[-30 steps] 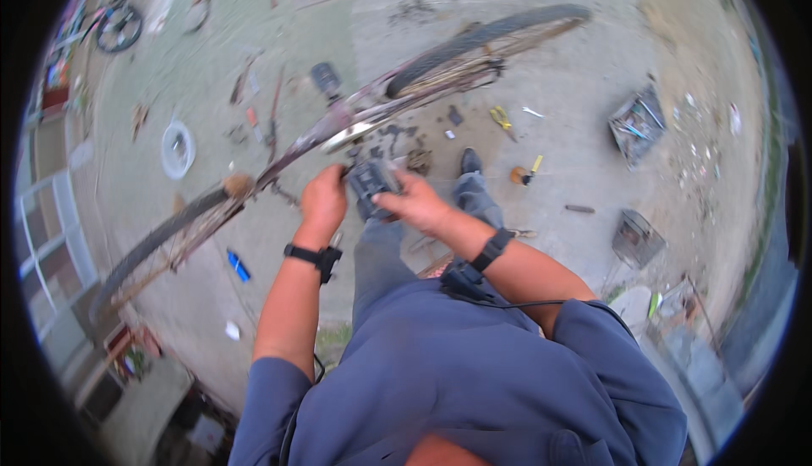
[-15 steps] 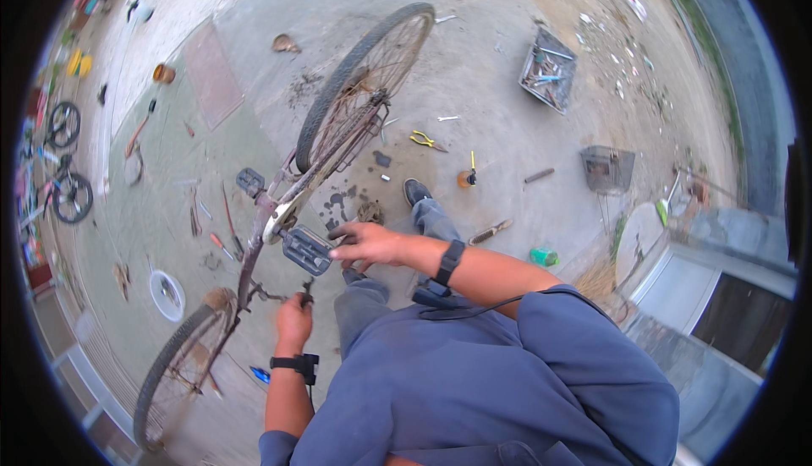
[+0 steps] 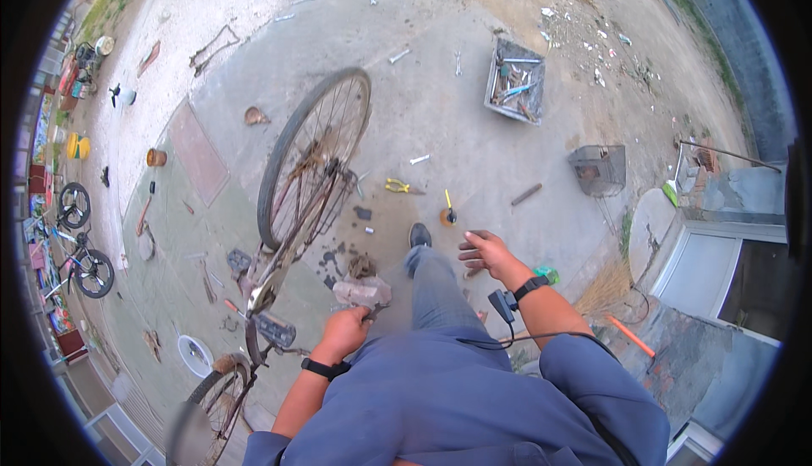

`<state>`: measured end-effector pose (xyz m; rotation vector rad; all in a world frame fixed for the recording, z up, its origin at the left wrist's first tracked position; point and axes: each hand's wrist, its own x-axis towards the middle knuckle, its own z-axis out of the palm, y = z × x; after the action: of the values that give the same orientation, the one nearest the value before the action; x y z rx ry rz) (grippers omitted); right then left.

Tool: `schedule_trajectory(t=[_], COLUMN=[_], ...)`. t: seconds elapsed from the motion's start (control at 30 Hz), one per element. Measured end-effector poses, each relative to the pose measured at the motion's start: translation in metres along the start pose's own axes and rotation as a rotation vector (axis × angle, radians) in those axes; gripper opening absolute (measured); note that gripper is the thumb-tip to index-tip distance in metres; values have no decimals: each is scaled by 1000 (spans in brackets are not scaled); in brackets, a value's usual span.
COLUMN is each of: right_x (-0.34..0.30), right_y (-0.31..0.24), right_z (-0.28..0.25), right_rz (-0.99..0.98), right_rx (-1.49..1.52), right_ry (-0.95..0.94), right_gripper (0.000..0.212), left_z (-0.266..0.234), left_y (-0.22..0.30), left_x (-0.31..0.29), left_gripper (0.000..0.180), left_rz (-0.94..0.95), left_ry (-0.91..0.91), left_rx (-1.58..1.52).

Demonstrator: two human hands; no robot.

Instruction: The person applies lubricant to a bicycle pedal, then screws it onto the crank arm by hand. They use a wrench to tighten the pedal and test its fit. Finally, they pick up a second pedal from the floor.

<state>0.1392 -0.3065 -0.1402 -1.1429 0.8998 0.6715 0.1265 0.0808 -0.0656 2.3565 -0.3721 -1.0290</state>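
Observation:
An old rusty bicycle point(image 3: 269, 284) stands on my left, its large spoked wheel point(image 3: 315, 157) on the far side and its other wheel point(image 3: 222, 398) close by. My left hand point(image 3: 345, 331) is off the frame, to the right of the near pedal point(image 3: 275, 328). Its fingers are closed around a small dark thing too unclear to name, beside a pale, translucent piece point(image 3: 362, 291) that looks like plastic. My right hand point(image 3: 491, 254) hangs over the ground with fingers apart and holds nothing. Closest to it is a small orange-brown pot point(image 3: 448, 216) with a yellow-handled tool in it.
Yellow-handled pliers point(image 3: 402, 186), a wrench point(image 3: 419, 160) and a dark rag point(image 3: 362, 265) lie on the concrete. A grey tool tray point(image 3: 516, 117) and a wire basket point(image 3: 599, 170) are farther right. A white bowl point(image 3: 195, 355) sits left of the bicycle.
My right hand has left the pedal and moved right. My left hand has moved right, away from the bicycle, and the pale piece now shows beside it. The view has shifted too.

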Motion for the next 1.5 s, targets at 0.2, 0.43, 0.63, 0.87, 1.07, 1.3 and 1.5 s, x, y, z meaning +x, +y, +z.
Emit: schedule_trajectory(t=[0.2,0.43,0.63,0.87,1.07,1.3,1.5], right_x=[-13,-31,-23,64,145,187,209], right_y=[-51,-56,-56,-188,-399,-532,-587], right_z=[-102,-163,-208,-247,-233,-284,-368], right_rz=[-130,-136,-134,-161,-189,-231,-132], right_rx=[74,285,468,505,405,410,487], right_ry=[177,315,432,543,357,341,448], right_gripper=[60,58,58,55,53,54,53], left_z=[-58,-145,-206,-260,-343,-419,-461], left_y=[89,165,208,235,281,333,383], left_x=[80,168,273,449,560,653,730], left_gripper=[19,18,22,27,26,24,26], left_rz=[133,239,322,215,129,72,68], left_ry=[59,171,170,-13,-113,-58,25], left_rx=[47,135,99,201,218,44,48])
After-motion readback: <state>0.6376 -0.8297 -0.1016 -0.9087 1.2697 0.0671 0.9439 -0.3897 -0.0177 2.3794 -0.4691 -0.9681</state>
